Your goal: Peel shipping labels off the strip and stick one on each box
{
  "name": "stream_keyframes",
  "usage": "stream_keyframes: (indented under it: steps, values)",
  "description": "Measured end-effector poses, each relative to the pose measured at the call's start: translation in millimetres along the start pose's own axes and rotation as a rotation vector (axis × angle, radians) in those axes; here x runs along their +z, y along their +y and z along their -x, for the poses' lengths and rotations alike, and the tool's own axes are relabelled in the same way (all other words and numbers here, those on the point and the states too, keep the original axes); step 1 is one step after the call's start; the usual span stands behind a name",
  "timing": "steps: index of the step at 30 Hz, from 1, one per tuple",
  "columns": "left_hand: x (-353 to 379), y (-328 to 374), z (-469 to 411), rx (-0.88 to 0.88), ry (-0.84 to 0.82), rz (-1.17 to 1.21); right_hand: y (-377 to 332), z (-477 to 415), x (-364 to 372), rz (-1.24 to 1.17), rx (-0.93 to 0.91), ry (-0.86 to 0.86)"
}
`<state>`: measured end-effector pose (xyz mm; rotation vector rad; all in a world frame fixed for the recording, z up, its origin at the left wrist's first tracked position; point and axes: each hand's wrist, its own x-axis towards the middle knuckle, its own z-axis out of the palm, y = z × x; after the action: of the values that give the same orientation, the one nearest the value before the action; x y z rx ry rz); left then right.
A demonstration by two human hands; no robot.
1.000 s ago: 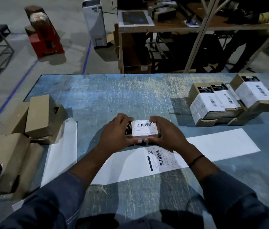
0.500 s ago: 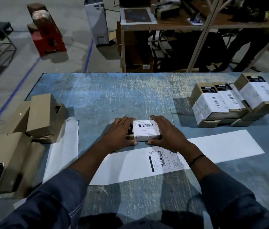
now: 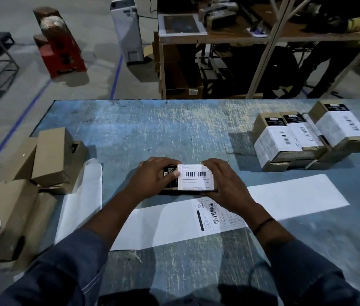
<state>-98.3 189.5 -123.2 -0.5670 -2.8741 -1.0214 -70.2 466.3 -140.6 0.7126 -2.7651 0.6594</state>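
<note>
Here, the left hand (image 3: 152, 180) and right hand (image 3: 223, 184) grip opposite ends of a box (image 3: 170, 182) on the table (image 3: 152, 129), fingers curled over it, the left thumb pressing on the shipping label (image 3: 196, 176) on top. The step appears to be smoothing that label down. Just beneath the right wrist, the strip (image 3: 296, 195) carries the next label (image 3: 210, 217). Labelled boxes (image 3: 307, 138) lie beyond the right hand and bare boxes (image 3: 51, 155) well out past the left. The next move likely calls for setting this box aside and fetching a bare one.
</note>
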Motion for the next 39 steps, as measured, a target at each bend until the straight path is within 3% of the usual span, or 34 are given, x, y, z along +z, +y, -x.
stream_keyframes:
  steps: [6,11,14,17,19,23,25,33,39]
  values:
    - [-9,2,-9,0.005,-0.129,0.013,0,-2,-4,0.026,-0.018,-0.017]
    - [-5,9,-18,-0.053,-0.248,-0.144,0,-17,-14,0.095,0.044,-0.244]
    - [-1,16,-19,-0.062,-0.174,-0.185,-2,-24,-19,0.038,0.078,-0.333]
    - [0,17,-16,-0.061,0.004,-0.112,-6,-24,-18,-0.002,0.07,-0.301]
    - [1,17,-15,-0.054,0.025,-0.095,-7,-23,-13,0.014,0.059,-0.274]
    - [1,15,-10,-0.016,-0.265,-0.176,-10,-22,-8,0.074,0.072,-0.223]
    - [0,11,-9,0.039,-0.328,-0.285,-12,-22,-7,0.119,0.039,-0.201]
    - [2,11,-17,0.133,-0.241,-0.388,-17,-17,-4,0.133,0.055,-0.111]
    - [17,66,-30,0.127,0.135,-0.037,-15,3,-39,0.017,0.259,0.21]
